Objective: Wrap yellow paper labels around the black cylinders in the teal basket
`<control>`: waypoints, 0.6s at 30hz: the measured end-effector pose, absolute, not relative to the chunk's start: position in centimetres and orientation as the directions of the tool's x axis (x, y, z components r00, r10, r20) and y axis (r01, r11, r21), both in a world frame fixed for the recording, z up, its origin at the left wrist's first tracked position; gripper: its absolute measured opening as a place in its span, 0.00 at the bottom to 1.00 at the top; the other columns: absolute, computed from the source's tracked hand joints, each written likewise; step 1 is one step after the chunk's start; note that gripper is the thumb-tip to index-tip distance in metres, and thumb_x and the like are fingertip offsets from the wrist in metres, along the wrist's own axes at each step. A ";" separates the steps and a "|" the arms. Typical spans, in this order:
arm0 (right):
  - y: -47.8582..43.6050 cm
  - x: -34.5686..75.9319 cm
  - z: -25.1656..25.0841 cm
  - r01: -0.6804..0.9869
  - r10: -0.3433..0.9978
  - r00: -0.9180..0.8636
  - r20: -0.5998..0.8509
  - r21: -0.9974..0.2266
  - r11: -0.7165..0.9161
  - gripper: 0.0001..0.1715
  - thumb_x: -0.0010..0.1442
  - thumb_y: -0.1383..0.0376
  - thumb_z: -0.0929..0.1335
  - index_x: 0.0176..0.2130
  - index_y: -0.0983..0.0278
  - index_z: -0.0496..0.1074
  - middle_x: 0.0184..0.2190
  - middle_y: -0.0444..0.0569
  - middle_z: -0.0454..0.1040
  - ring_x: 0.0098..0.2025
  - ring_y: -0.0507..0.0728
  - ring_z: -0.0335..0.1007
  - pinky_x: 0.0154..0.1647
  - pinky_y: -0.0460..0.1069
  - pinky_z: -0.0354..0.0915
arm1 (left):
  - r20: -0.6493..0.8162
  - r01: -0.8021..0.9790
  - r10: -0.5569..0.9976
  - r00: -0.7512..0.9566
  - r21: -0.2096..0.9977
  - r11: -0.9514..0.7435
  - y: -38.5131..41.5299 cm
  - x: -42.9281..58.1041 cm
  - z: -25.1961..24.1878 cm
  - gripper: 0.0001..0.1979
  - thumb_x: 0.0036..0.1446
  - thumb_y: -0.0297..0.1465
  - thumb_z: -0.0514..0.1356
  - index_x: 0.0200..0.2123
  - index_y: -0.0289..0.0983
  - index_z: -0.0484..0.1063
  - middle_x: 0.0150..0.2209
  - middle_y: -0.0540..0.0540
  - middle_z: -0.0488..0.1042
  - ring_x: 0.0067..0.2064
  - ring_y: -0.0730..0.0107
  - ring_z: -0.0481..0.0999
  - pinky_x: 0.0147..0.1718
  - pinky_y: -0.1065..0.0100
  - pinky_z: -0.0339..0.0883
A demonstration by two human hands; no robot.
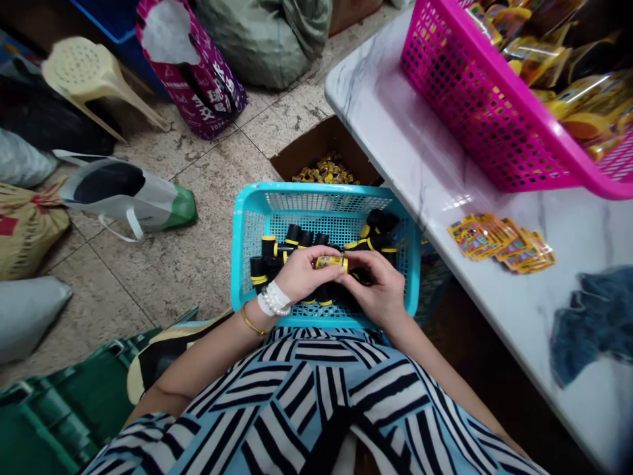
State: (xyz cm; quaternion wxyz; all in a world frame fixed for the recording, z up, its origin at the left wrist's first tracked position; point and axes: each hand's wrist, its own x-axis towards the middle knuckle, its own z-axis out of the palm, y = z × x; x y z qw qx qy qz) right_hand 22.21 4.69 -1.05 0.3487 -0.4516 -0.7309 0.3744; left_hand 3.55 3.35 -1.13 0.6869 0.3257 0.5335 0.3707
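Between my hands is a small cylinder (330, 262) with a yellow printed label, held above the blue plastic basket (238, 264). My left hand (298, 272) is closed round its left part. At the cylinder's right end, the fingers and thumb of my right hand (380, 285) pinch it. Beneath them in the basket lie several black cylinders (293, 234) with yellow ends, some hidden by my hands. A fanned stack of printed yellow labels (502, 243) lies on the marble-patterned table (410, 125) to the right.
A pink basket (475, 112) of yellow wrapped items stands on the table, near bunched blue cloth (593, 323). Beyond the blue basket, a cardboard box (297, 148) holds small yellow pieces. Leftward on the floor are a stool (79, 69), a purple bag (198, 79) and sacks.
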 end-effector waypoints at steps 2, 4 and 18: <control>4.8 22.3 -1.1 0.397 0.909 -0.348 0.230 -0.842 0.366 0.18 0.56 0.65 0.75 0.47 0.57 0.75 0.40 0.49 0.78 0.40 0.57 0.75 0.44 0.54 0.73 | -0.447 -0.145 0.876 0.180 0.869 0.473 3.6 3.7 -0.9 0.18 0.49 0.36 0.70 0.42 0.33 0.78 0.39 0.44 0.80 0.38 0.70 0.77 0.41 0.67 0.69; 5.0 22.7 -1.1 0.378 0.881 -0.369 0.297 -0.818 0.434 0.19 0.55 0.66 0.76 0.46 0.58 0.75 0.40 0.49 0.78 0.41 0.58 0.76 0.44 0.54 0.74 | -0.443 -0.181 0.865 0.235 0.855 0.487 3.7 3.5 -0.7 0.20 0.52 0.38 0.68 0.46 0.33 0.76 0.38 0.44 0.80 0.36 0.70 0.77 0.39 0.67 0.70; 3.9 22.6 -0.2 0.180 0.977 -0.213 -0.005 -0.983 0.035 0.12 0.51 0.61 0.77 0.38 0.59 0.80 0.36 0.49 0.78 0.34 0.55 0.76 0.33 0.50 0.76 | -0.281 -0.099 0.945 0.169 0.949 0.300 2.4 4.0 0.0 0.15 0.52 0.34 0.69 0.43 0.37 0.79 0.44 0.41 0.80 0.45 0.61 0.78 0.48 0.61 0.70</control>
